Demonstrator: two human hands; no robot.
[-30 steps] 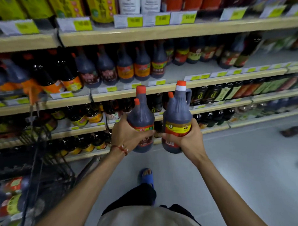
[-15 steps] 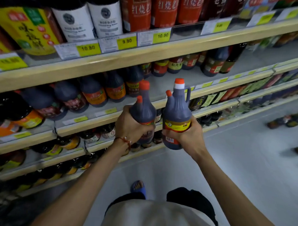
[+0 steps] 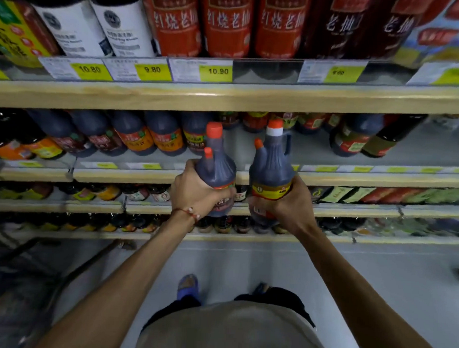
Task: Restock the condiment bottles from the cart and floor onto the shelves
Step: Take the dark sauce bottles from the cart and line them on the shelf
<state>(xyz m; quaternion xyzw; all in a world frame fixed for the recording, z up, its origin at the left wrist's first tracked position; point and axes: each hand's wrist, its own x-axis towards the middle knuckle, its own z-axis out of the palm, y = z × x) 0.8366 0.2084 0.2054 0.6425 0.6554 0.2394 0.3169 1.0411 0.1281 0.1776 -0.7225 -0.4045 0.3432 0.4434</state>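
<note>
**Two sauce bottles held before the gap in the middle shelf**

You held two dark sauce bottles upright and side by side, near each other, in front of the shelf edge. The left bottle (image 3: 218, 170), with a red cap, was in your left hand (image 3: 196, 190); the grip was wrapped round its lower body, over the label. The right bottle (image 3: 272, 170), with a red-and-white cap and a handle, was in your right hand (image 3: 287, 205), gripped low at its yellow label. Both were in the air, not yet on any shelf.

The step, as I judge it, was to place them in the bare part of the grey middle shelf (image 3: 311, 151), between the row of similar bottles (image 3: 135, 135) at the left and the darker bottles (image 3: 353, 142) at the right. It was wise to lift the bases over the wooden front lip, to mind the caps under the upper shelf (image 3: 226, 94), and to set down one bottle first, label to the front.

Yellow price tags (image 3: 218, 71) sat along the upper shelf, under tall red-labelled bottles. Lower shelves carried smaller bottles. Below was the grey floor (image 3: 376, 272), and at the lower left a dark blurred frame (image 3: 21, 270), perhaps the cart.
</note>
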